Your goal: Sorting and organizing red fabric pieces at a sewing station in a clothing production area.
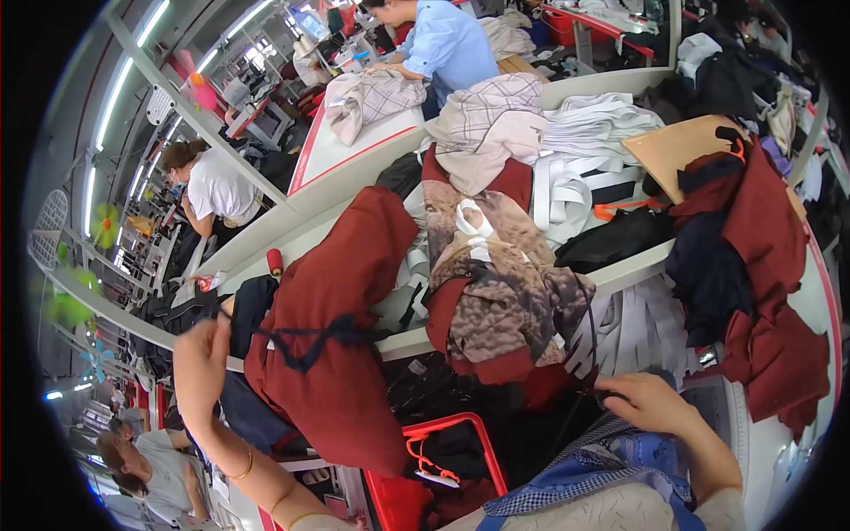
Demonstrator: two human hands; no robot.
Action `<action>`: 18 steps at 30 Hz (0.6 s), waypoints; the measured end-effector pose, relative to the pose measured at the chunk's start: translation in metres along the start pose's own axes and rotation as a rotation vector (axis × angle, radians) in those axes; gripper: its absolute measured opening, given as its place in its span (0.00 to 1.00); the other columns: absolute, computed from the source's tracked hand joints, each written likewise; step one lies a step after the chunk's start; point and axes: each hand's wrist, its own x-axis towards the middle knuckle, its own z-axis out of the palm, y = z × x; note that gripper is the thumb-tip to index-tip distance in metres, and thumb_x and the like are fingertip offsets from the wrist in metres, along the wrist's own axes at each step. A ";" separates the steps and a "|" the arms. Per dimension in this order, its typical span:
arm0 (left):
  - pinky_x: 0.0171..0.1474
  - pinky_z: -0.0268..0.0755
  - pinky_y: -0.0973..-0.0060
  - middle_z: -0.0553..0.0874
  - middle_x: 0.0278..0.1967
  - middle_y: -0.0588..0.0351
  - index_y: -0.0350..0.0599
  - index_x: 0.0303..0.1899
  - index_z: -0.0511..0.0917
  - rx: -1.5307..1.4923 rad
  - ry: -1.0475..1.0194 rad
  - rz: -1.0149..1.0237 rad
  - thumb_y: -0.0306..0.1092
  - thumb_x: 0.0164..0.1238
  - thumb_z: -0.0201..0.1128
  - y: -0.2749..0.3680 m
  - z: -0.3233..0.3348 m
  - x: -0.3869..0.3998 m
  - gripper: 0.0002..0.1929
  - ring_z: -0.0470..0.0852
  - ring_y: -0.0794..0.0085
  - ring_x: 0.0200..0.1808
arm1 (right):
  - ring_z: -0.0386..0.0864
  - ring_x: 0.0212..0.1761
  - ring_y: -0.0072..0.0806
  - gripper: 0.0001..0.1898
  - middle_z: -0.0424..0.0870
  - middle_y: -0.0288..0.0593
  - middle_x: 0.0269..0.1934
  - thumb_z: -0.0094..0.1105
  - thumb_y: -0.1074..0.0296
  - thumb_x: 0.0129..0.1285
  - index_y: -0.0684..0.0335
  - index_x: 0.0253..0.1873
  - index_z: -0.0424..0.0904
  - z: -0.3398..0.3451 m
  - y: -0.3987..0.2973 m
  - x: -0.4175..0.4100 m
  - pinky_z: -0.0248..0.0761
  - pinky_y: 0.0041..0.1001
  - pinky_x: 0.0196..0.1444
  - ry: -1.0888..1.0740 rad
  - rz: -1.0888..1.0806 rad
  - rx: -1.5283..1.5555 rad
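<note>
My left hand point(202, 365) is raised at the left, its fingers pinched on the end of a dark navy fabric strip point(302, 345). That strip runs across a dark red fabric bundle point(332, 292), which hangs over the edge of a pale trough. My right hand point(647, 401) is at the right, near my body, with its fingers curled round something dark and thin, perhaps a black cord; a black cord point(591, 312) runs above it. Between my hands, a brown patterned garment point(495, 312) with dark red parts drapes over the trough's edge.
White elastic bands point(564, 192) and plaid fabric point(491, 126) fill the trough. A red plastic basket point(488, 445) stands below. Dark red and navy cloth point(764, 265) hangs at the right, beside orange-handled scissors point(617, 209). Several people sit at other stations, one in a blue shirt point(451, 50).
</note>
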 end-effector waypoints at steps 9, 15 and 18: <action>0.63 0.59 0.62 0.72 0.57 0.39 0.39 0.60 0.67 -0.674 -0.173 0.876 0.44 0.62 0.58 0.206 0.183 0.056 0.28 0.68 0.48 0.60 | 0.79 0.46 0.42 0.15 0.82 0.47 0.43 0.57 0.65 0.59 0.62 0.50 0.77 0.024 -0.006 -0.059 0.69 0.35 0.51 0.333 -0.064 -0.050; 0.47 0.71 0.58 0.82 0.40 0.39 0.42 0.47 0.78 -0.003 -0.822 0.709 0.63 0.60 0.52 0.231 0.227 0.034 0.31 0.80 0.47 0.45 | 0.80 0.44 0.36 0.14 0.82 0.43 0.43 0.59 0.66 0.58 0.60 0.49 0.77 0.027 0.013 -0.115 0.70 0.34 0.50 0.457 0.119 -0.193; 0.46 0.72 0.60 0.82 0.36 0.35 0.38 0.40 0.81 0.051 -0.562 0.654 0.59 0.69 0.42 0.266 0.227 0.063 0.30 0.82 0.49 0.42 | 0.80 0.43 0.35 0.14 0.83 0.42 0.42 0.60 0.67 0.57 0.60 0.48 0.78 0.022 0.021 -0.140 0.70 0.33 0.50 0.531 0.203 -0.234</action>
